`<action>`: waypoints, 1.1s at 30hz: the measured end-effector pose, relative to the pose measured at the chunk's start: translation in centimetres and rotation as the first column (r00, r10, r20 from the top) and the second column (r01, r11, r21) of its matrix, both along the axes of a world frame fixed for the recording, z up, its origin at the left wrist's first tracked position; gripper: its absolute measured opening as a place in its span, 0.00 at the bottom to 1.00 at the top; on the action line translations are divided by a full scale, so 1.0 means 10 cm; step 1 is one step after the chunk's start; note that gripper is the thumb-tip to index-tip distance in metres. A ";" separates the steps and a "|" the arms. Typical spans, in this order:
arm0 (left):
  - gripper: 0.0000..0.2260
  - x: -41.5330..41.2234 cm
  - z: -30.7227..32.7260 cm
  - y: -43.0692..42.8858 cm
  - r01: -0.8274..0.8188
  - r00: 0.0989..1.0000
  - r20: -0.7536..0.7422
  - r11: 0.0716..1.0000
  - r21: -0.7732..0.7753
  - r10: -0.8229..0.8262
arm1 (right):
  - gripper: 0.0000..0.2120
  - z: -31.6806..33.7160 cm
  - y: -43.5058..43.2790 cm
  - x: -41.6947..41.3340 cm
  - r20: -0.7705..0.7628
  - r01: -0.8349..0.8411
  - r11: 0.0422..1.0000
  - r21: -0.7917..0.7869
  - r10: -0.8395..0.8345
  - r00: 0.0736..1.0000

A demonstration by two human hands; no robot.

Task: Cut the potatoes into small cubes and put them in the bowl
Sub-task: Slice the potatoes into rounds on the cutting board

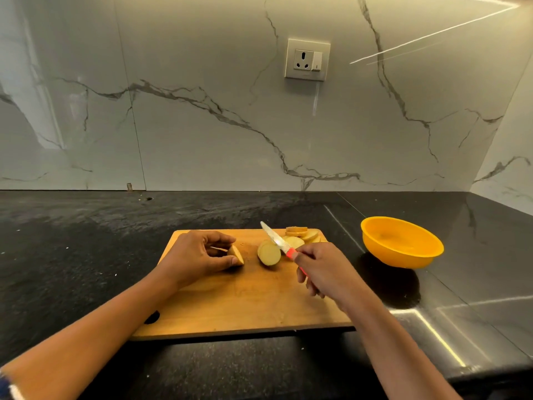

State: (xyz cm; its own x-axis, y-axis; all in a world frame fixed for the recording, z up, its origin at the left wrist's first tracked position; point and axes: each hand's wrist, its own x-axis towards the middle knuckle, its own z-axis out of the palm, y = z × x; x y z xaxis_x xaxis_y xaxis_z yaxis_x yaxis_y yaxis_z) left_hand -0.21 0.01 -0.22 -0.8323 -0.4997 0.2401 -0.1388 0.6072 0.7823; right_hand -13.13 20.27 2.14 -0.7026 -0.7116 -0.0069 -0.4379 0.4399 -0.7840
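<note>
A wooden cutting board point(245, 298) lies on the black counter. My left hand point(196, 255) pinches a small potato end piece point(236, 254) on the board's far left part. Just right of it a thick potato slice point(269, 253) stands tilted. Several round slices point(302, 236) are piled at the board's far right corner. My right hand point(320, 269) grips a knife point(277, 241) with a red handle, blade raised and pointing up-left over the slices. An empty orange bowl point(401, 241) sits on the counter to the right of the board.
The black stone counter point(86, 255) runs to a marble backsplash bearing a wall socket point(307, 59). The counter's front edge is just below the board. A side wall closes the right corner behind the bowl.
</note>
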 end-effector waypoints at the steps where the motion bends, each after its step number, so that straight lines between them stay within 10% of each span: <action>1: 0.18 0.00 0.00 0.00 0.003 1.000 0.011 1.000 -0.008 -0.003 | 0.10 -0.01 0.02 -0.04 0.095 0.023 0.998 -0.062 -0.017 0.995; 5: 0.21 -0.03 0.01 -0.01 0.021 0.997 0.073 0.994 -0.106 -0.013 | 0.11 -0.06 0.04 -0.16 0.190 0.120 0.958 -0.260 -0.071 0.979; 13: 0.23 -0.15 0.21 0.02 0.143 0.931 0.364 0.882 -0.449 0.034 | 0.10 -0.21 -0.02 -0.23 -0.131 0.072 0.950 -0.303 -0.117 0.984; 23: 0.22 -0.37 0.57 -0.14 0.455 0.662 0.745 0.834 -0.311 -0.083 | 0.15 -0.29 0.04 -0.19 -0.382 0.065 0.979 -0.195 -0.137 0.914; 28: 0.19 -0.41 0.64 -0.11 0.450 0.705 0.702 0.830 -0.329 -0.104 | 0.14 -0.27 0.05 -0.20 -0.377 0.081 0.974 -0.212 -0.158 0.913; 33: 0.20 -0.16 0.48 -0.07 0.234 0.912 0.348 0.972 -0.008 -0.217 | 0.13 -0.28 0.06 -0.18 -0.377 0.078 0.973 -0.219 -0.158 0.912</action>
